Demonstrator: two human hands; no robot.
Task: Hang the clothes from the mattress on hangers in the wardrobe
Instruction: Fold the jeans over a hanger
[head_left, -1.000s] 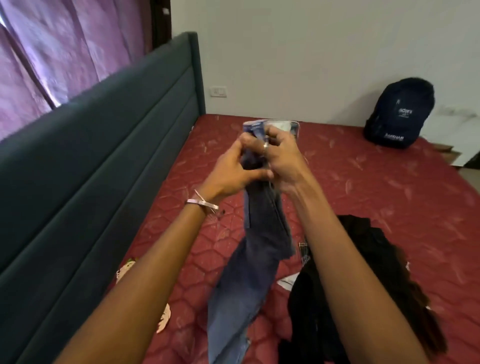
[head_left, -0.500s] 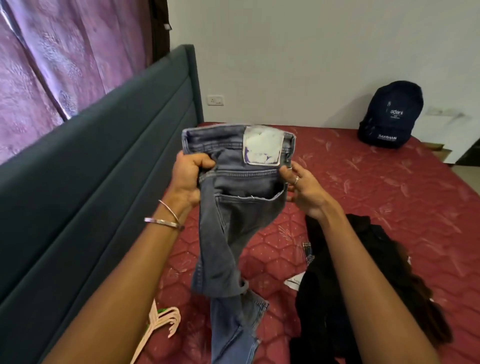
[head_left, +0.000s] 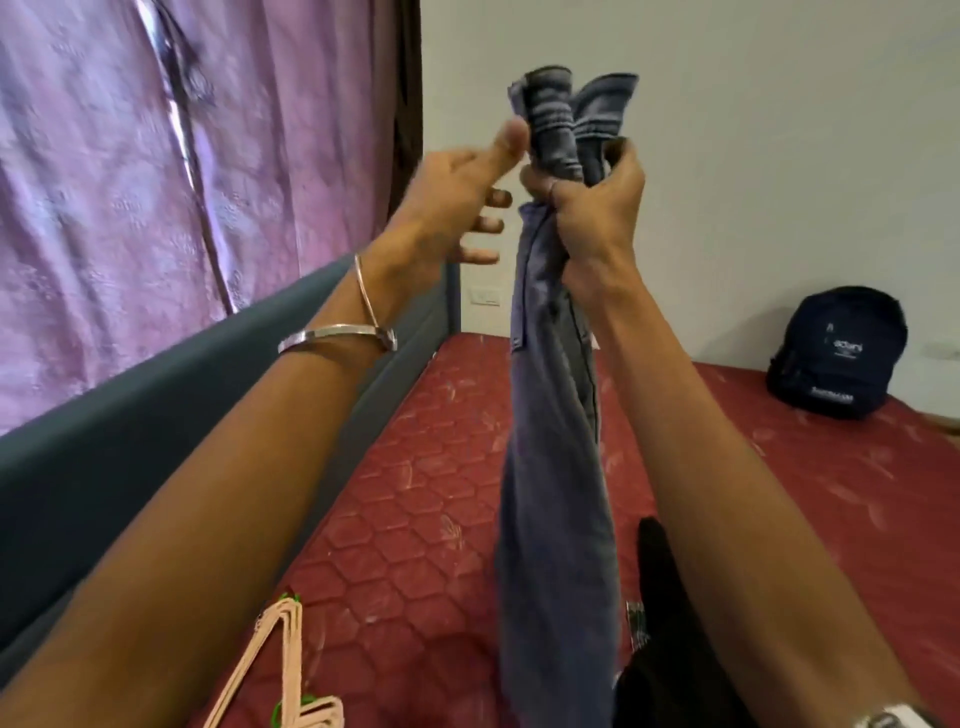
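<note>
A pair of grey-blue jeans (head_left: 558, 467) hangs straight down above the red mattress (head_left: 431, 478). My right hand (head_left: 592, 208) grips the bunched waistband, held up high in front of the white wall. Beside it on the left, my left hand (head_left: 457, 202) is spread, thumb up near the fabric and fingers loose, holding nothing. A bundle of pink hangers (head_left: 283, 670) lies on the mattress at the bottom left. Dark black clothes (head_left: 670, 649) lie on the mattress at the lower right, partly hidden by my right forearm.
A dark teal headboard (head_left: 156, 415) runs along the left, with a purple curtain (head_left: 156, 156) above it. A navy backpack (head_left: 836, 353) leans on the wall at the far right of the mattress. A wall socket (head_left: 483, 296) sits low behind the jeans.
The jeans went from spread open between both hands to bunched together and raised higher. My left hand has let go of the waistband; my right hand now holds it alone.
</note>
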